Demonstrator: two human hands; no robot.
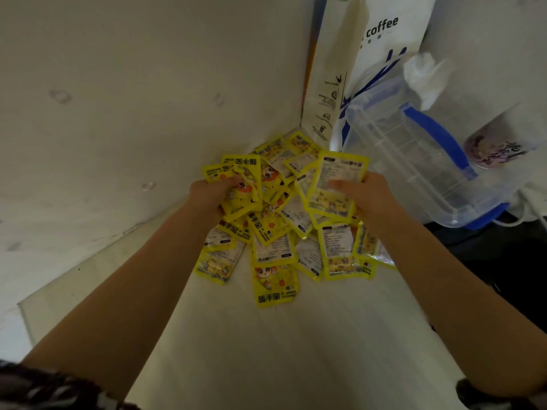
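Sleeves (35, 389) at the bottom corners, both forearms running out to the pile of yellow hand-warmer packets (273, 279). Pile lies on the white tabletop (281, 365), tucked into the corner against the wall (118, 84).

Left hand (211, 193) is clenched round a fanned bunch of packets at the pile's upper left. Right hand (367, 196) grasps a few more at the upper right, thumb pressed on the printed back of the top one. Can't tell if either bunch is clear of the pile or resting on it.

Risks, my read:
- Slick film, and the bunches are fanned, not squared. With a loose grip the inner packets slide out on the lift and scatter.
- Pile's right fringe lies at what looks like the table edge, with a dark area beyond. A sweep of the right forearm could push those over.
- Clear plastic box (414, 161) with a blue handle sits tilted just beside the right hand. Which way its mouth faces is unclear. A knock could shove it into the purple drink cup (497, 146) next to it.
- Coffee paper bag (340, 69) stands upright right behind the pile. It looks light and would tip if packets get raked backwards.
- Packets lie mixed face-up and face-down, so counting or sorting by sight is error-prone.
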